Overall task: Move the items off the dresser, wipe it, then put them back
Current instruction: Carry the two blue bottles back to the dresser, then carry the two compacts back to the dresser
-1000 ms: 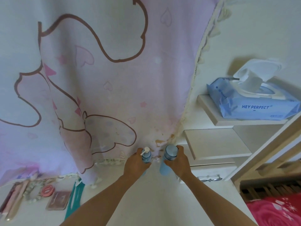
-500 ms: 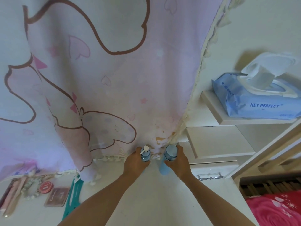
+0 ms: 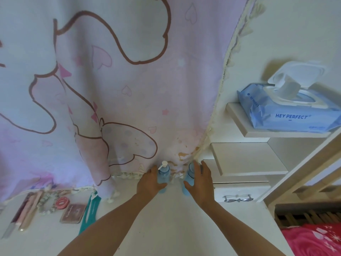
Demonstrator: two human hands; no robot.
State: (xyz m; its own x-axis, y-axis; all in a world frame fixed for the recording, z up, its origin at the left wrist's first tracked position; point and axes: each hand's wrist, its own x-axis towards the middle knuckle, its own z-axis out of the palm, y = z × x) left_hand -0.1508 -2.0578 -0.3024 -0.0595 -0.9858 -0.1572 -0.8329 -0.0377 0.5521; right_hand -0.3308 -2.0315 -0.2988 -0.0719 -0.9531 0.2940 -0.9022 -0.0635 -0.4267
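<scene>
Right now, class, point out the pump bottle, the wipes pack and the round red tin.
Pump bottle (image 3: 163, 172): head view, blue body under the pump.
Wipes pack (image 3: 291, 117): head view, printed front face.
Red tin (image 3: 62, 202): head view, middle of lid.

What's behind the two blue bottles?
A pink printed curtain hangs right behind the pump bottle and the plain bottle, down to the dresser. Anything behind the curtain is covered.

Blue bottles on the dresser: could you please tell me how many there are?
2. The pump bottle stands at the back by the curtain, held by the left hand; the capped bottle stands just right of it, touched by the right hand. The curtain may hide more.
</scene>
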